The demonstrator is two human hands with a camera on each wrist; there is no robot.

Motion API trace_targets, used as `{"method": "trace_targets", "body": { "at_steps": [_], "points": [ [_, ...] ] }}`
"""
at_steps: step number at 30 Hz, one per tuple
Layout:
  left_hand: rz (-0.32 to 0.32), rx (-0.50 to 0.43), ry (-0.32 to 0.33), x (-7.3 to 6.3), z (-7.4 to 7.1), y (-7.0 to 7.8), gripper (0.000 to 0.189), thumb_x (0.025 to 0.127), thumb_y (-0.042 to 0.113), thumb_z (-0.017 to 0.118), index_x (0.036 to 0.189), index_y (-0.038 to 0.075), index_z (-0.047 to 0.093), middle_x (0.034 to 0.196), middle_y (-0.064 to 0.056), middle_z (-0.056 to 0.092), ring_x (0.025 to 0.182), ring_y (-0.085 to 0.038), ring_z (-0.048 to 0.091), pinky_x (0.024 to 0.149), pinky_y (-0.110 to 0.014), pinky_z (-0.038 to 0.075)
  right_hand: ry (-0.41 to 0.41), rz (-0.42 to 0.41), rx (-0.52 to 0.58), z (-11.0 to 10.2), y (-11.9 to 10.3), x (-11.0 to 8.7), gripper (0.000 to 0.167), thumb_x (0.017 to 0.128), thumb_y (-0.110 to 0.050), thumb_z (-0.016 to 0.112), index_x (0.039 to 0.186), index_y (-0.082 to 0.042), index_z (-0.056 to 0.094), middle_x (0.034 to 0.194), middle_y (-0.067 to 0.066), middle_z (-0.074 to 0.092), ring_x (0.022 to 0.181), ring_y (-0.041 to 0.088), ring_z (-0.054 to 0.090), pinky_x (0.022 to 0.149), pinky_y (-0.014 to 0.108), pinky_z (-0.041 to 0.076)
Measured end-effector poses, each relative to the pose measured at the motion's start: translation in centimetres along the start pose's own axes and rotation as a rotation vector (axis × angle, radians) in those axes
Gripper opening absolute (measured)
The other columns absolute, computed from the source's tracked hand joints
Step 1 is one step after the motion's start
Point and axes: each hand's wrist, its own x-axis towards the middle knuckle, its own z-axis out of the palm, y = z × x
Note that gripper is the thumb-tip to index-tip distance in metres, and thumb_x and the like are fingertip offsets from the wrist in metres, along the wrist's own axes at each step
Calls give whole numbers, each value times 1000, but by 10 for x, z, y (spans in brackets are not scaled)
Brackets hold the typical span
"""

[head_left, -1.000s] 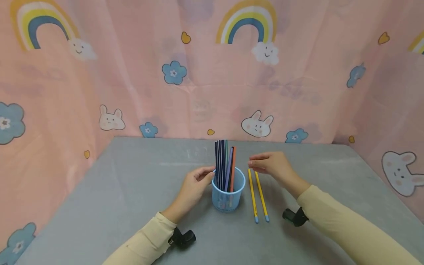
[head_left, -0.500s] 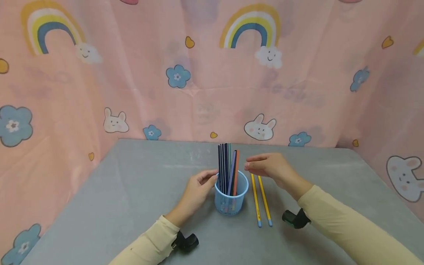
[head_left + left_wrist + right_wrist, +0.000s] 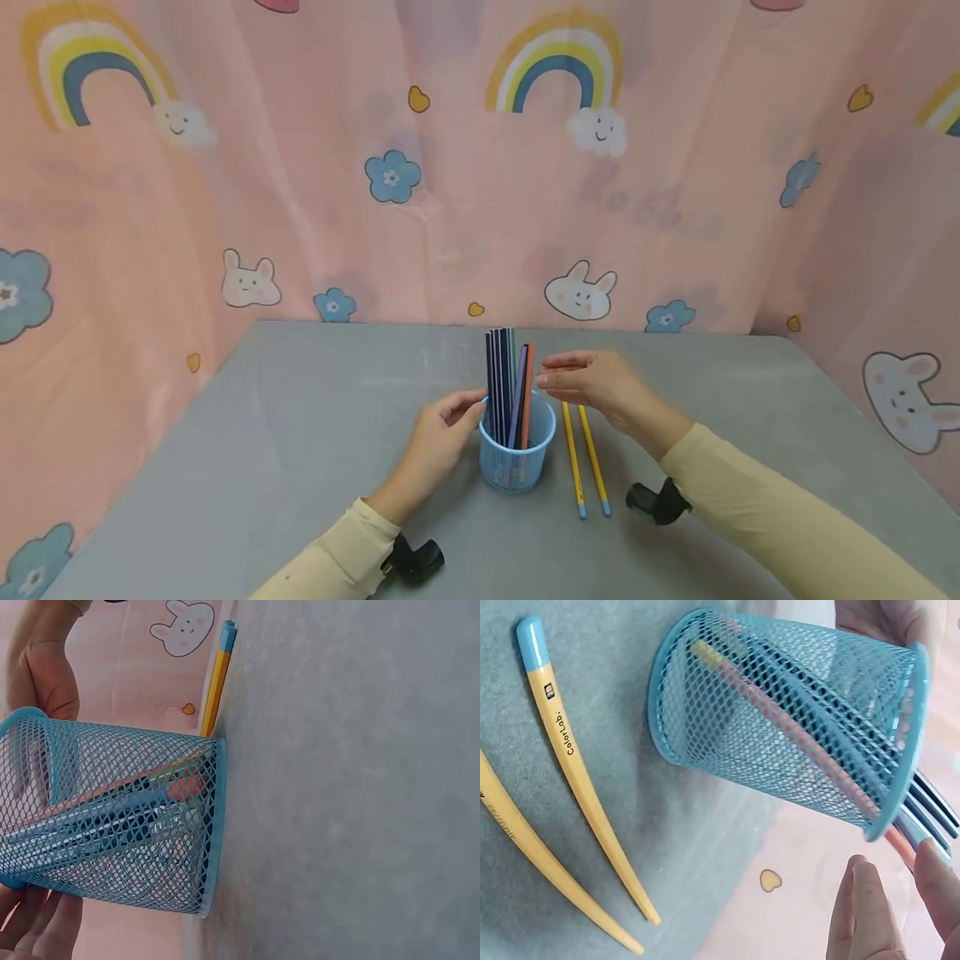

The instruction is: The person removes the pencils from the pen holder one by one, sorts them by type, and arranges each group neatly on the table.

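Note:
A blue mesh pen holder (image 3: 517, 467) stands upright on the grey table, with several dark striped pencils (image 3: 498, 387), a purple one (image 3: 517, 400) and an orange one (image 3: 528, 396) leaning inside. My left hand (image 3: 438, 437) holds the holder by its left side, thumb and fingers at the rim; the left wrist view shows its fingers (image 3: 56, 926) against the mesh. My right hand (image 3: 600, 387) hovers by the holder's right rim, fingers extended beside the orange pencil's upper part. In the right wrist view, a gap separates its thumb (image 3: 937, 881) from its fingers.
Two yellow pencils (image 3: 573, 458) with blue ends lie side by side on the table (image 3: 300, 433), just right of the holder. Behind the table hangs a pink curtain (image 3: 465, 233) printed with rainbows and rabbits. Black wrist cameras (image 3: 416, 560) sit under both sleeves.
My right hand has moved left from above the yellow pencils' far ends to the orange pencil in the holder. The left hand stays at the holder; the head view shifts slightly.

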Motion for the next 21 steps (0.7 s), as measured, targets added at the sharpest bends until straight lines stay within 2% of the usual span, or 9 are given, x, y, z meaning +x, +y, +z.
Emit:
{"method": "trace_targets", "body": {
  "at_steps": [2,5,10,13,21],
  "points": [
    [-10,9,-4,-2,0,-1,30,100,14,58,125,-2,65,130,-18,66,121,-29,62,102,-38,53,-6,1,2,1,3,0,46,95,-22,69,133,2,58,133,20,64,117,27,67,101,39,53],
    [10,15,4,-2,0,-1,30,101,14,58,125,-2,65,129,-19,66,120,-30,63,101,-40,54,-9,-24,6,2,4,2,46,95,-22,68,133,2,58,133,20,64,116,27,67,102,41,52],
    [2,-1,9,-1,-1,-2,29,100,13,58,124,-2,66,127,-18,67,117,-29,64,97,-32,56,-16,-27,21,3,5,3,46,94,-23,70,131,2,59,131,19,65,115,25,68,102,41,51],
    [-26,-15,13,-5,-1,-3,29,100,12,58,125,-2,65,127,-19,67,117,-28,64,96,-29,55,-16,-13,33,7,6,3,46,93,-23,71,129,3,61,129,19,66,113,25,69,101,40,52],
    [-53,-9,15,-5,1,2,31,100,16,59,127,2,65,130,-15,67,119,-26,64,102,-40,54,-15,0,52,6,11,7,44,93,-23,71,129,0,61,126,15,69,110,21,70,104,43,50]
  ]
}}
